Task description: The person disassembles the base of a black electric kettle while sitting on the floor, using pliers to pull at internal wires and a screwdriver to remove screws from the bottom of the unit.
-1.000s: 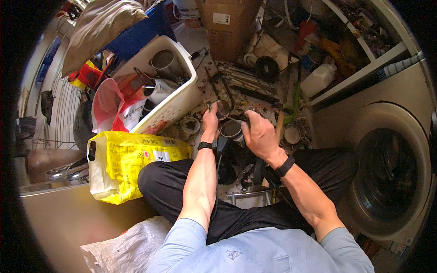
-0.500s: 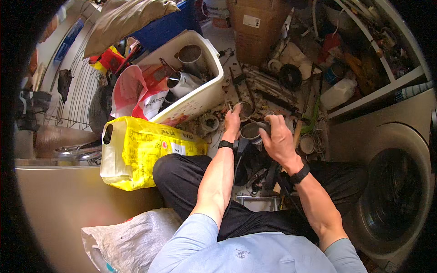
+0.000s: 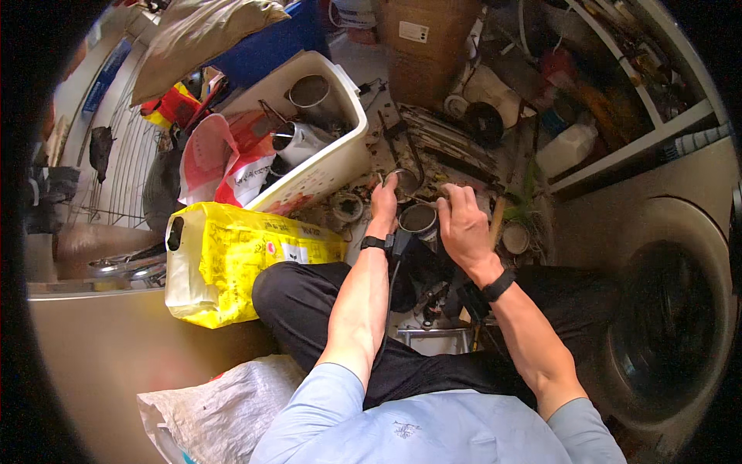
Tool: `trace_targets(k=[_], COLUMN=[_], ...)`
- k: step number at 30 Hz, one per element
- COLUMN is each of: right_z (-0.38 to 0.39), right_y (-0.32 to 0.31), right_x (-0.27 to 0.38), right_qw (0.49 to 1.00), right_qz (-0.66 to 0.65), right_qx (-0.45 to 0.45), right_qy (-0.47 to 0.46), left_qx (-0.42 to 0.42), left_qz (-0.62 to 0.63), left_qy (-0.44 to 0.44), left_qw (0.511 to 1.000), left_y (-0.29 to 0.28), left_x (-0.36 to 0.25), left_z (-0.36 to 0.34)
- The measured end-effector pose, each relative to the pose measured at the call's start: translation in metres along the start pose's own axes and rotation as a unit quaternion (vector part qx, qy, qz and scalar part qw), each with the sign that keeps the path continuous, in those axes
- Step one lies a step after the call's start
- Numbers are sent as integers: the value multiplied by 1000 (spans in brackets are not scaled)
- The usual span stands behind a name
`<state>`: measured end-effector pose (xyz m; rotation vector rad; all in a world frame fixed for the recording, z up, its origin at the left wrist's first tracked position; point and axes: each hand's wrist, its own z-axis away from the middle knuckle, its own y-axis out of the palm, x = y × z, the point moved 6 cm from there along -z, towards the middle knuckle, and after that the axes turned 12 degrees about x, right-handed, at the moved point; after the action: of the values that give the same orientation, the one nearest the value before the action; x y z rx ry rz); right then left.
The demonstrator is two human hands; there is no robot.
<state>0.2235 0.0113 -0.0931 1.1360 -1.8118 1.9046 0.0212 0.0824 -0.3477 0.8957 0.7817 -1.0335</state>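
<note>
My left hand (image 3: 384, 204) is closed at the side of a round metal cup (image 3: 407, 181), its fingers at the rim. Just nearer to me stands a second round cup (image 3: 418, 218) with a pale rim and a dull grey inside. Over that cup's right side is my right hand (image 3: 468, 232), fingers bent and tips pressed together. A thin rod seems to run between the two hands above the cups. What the right fingertips hold is too small to make out. Beside my left hand, a small pot (image 3: 348, 207) with dark contents sits on the littered floor.
A white bin (image 3: 328, 158) of tins and bags stands at left, behind a yellow bag (image 3: 247, 259). Long metal pieces (image 3: 448, 139) and a cardboard box (image 3: 421, 54) lie beyond my hands. A front-loading washing machine (image 3: 665, 309) is at right; my knees flank the work.
My right hand has lifted slightly away from the nearer cup, and the dark piece by its thumb no longer shows over the rim. My left hand stays at the farther cup.
</note>
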Motion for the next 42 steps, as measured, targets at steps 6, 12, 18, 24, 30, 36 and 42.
trace_targets(k=[6, 12, 18, 24, 30, 36, 42], right_z=[0, -1, 5, 9, 10, 11, 15], right_y=[-10, -3, -4, -12, -12, -8, -9], right_x=[9, 11, 5, 0, -2, -12, -14], right_qw=[991, 995, 996, 992, 993, 997, 996], right_qz=[36, 21, 20, 38, 28, 34, 32], right_qx=[-47, -12, 8, -36, -32, -12, -10], right_qy=[-122, -95, -82, -111, -111, -70, -88], left_qx=[47, 115, 59, 103, 121, 63, 34], left_qz=[75, 134, 93, 110, 130, 79, 0], left_qy=[-29, -6, -38, -50, -38, -31, -84], left_qw=[996, 984, 993, 987, 983, 994, 996], left_y=[19, 21, 11, 24, 28, 37, 43], left_x=[-26, -28, -3, -3, -13, -34, -53], left_z=[25, 21, 1, 4, 12, 31, 48])
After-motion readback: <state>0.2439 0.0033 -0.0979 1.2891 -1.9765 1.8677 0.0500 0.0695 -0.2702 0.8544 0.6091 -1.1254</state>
